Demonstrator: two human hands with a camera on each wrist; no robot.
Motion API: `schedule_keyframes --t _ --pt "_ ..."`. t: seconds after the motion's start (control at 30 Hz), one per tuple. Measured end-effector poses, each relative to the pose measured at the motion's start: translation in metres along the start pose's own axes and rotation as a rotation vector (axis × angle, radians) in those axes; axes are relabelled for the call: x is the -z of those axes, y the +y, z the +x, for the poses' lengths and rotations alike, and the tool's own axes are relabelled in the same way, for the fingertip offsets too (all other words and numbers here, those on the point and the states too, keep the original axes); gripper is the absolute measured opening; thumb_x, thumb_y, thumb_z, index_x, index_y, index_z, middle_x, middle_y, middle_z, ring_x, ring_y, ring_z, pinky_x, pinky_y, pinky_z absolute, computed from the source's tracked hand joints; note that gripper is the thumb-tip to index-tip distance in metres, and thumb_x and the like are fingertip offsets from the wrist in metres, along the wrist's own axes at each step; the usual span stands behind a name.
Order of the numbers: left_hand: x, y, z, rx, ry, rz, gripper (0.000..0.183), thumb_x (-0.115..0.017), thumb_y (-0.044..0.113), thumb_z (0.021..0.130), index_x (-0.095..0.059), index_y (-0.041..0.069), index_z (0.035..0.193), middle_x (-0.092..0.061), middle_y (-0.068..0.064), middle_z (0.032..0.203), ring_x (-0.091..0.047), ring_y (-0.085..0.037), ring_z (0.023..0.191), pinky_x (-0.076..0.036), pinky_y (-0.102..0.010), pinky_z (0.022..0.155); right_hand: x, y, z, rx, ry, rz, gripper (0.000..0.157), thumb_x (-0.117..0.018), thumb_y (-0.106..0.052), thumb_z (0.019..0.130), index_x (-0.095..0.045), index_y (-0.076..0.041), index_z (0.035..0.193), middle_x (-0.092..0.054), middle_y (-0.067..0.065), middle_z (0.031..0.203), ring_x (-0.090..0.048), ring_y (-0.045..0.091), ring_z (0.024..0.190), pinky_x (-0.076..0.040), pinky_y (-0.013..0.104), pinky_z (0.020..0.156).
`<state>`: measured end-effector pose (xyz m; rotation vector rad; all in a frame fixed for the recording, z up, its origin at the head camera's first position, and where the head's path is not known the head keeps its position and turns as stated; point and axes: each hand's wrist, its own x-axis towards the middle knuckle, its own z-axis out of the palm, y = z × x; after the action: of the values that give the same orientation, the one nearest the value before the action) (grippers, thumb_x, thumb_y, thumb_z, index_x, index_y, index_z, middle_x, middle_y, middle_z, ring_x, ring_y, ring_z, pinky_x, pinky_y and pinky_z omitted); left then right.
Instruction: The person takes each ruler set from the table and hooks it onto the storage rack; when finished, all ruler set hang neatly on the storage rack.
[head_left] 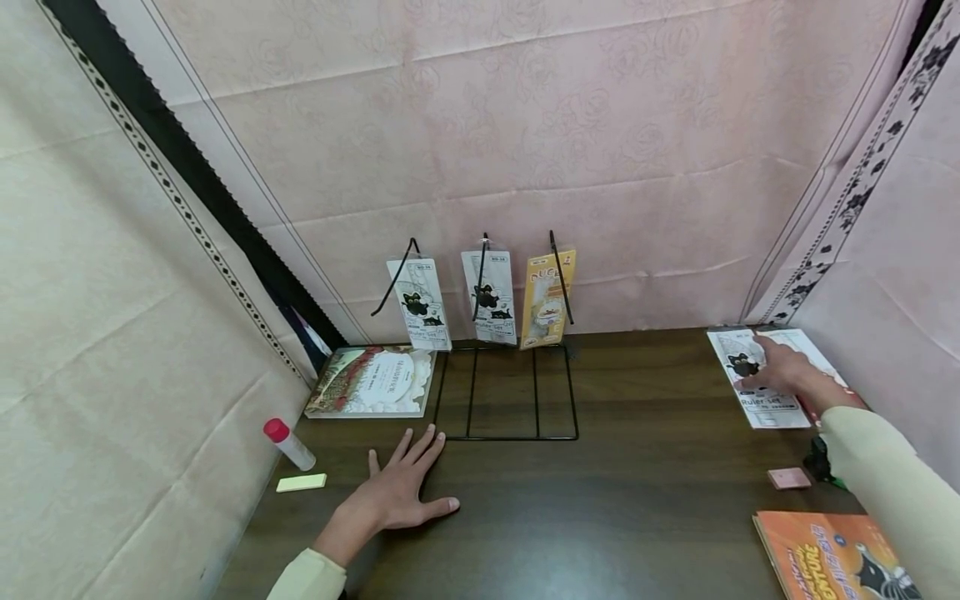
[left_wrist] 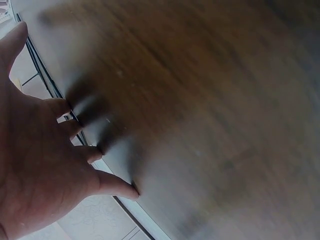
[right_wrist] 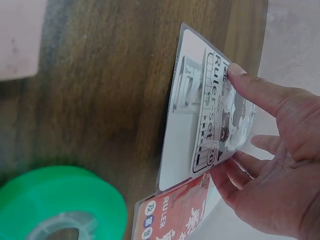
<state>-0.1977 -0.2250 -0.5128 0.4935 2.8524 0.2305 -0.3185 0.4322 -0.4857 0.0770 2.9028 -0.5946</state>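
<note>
On the right, my right hand [head_left: 783,371] is at a white ruler set packet [head_left: 776,412] with a black cat picture. In the right wrist view the thumb lies on the ruler set packet [right_wrist: 177,145] near one edge, and curled fingers meet the opposite edge. A red ruler packet [right_wrist: 167,212] shows partly from beneath it. My left hand [head_left: 397,492] rests on the table with fingers spread, fingertips beside the base of a black wire rack [head_left: 525,438], holding nothing.
Three packets hang on the rack's hooks: two white ruler packets [head_left: 425,308] [head_left: 491,300] and a yellow one [head_left: 546,304]. A booklet [head_left: 352,408], glue stick [head_left: 292,446] and pale green bar [head_left: 302,482] lie left. A pink eraser [head_left: 789,478], green tape roll [right_wrist: 95,190] and orange book [head_left: 817,542] lie right.
</note>
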Motion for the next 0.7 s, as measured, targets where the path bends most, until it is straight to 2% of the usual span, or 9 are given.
schedule_keyframes --t 0.27,0.5,0.7 --pt "0.0002 0.0000 -0.0007 -0.003 0.004 -0.002 0.099 -0.041 0.088 0.074 -0.010 0.038 0.155 -0.003 0.011 0.164 -0.004 -0.032 0.152 -0.006 -0.085 0.097 -0.0014 -0.0004 -0.0003 0.031 0.017 0.048 0.121 -0.084 -0.036 0.068 -0.008 0.016 0.146 -0.021 0.051 0.135 -0.026 0.064 0.123 -0.024 0.069 0.104" --pt "0.0002 0.0001 -0.0008 -0.001 0.000 0.001 0.099 -0.041 0.088 0.074 -0.010 0.038 0.155 -0.002 0.011 0.164 -0.004 -0.032 0.152 -0.006 -0.085 0.097 -0.0018 0.0009 -0.0002 -0.011 0.002 0.139 0.126 -0.086 -0.033 0.066 -0.002 0.012 0.149 -0.015 0.050 0.139 -0.019 0.064 0.127 -0.019 0.069 0.106" --pt "0.0008 -0.0001 -0.0009 -0.001 -0.001 -0.002 0.099 -0.041 0.088 0.075 -0.010 0.038 0.155 -0.002 0.011 0.164 -0.004 -0.032 0.152 -0.006 -0.085 0.097 0.0004 0.0002 -0.0021 -0.020 0.026 0.134 0.124 -0.085 -0.034 0.067 -0.003 0.012 0.148 -0.021 0.049 0.137 -0.027 0.063 0.122 -0.025 0.068 0.103"
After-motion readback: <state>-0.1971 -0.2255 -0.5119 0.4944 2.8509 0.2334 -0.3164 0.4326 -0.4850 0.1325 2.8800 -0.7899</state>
